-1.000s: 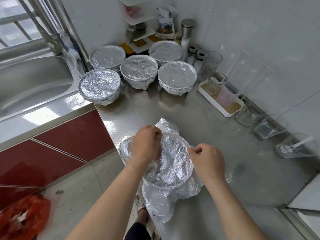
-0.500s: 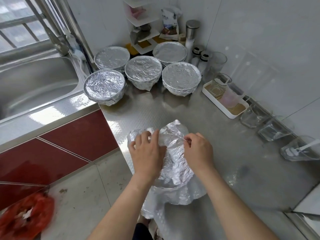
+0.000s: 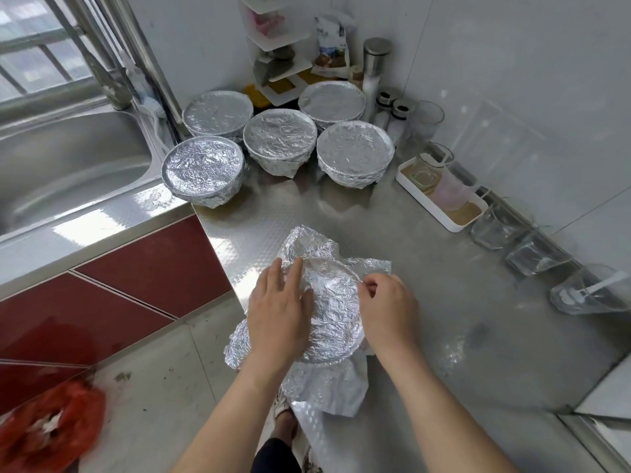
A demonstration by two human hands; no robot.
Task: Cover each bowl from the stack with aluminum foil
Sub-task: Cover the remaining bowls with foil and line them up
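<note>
The left hand (image 3: 278, 312) is now laid flat, fingers straight, on the foil (image 3: 336, 302) over the bowl (image 3: 333, 360) by the worktop's (image 3: 444, 268) front edge; a second ago it was curled at the rim. The foil's right edge is pinched by the right hand (image 3: 387, 310).

I am standing in a domestic kitchen. Evidence: a stainless steel sink (image 3: 68, 165) with a faucet (image 3: 114, 92) below a barred window (image 3: 30, 39). A steel countertop (image 3: 444, 268) sits over red cabinet doors (image 3: 146, 268). A white corner shelf (image 3: 276, 39) holds packets. Also noted: 2 shakers (image 3: 399, 114), 5 foil-covered bowls (image 3: 280, 134), and drinking glasses (image 3: 493, 227) along the tiled wall (image 3: 529, 80).
</note>
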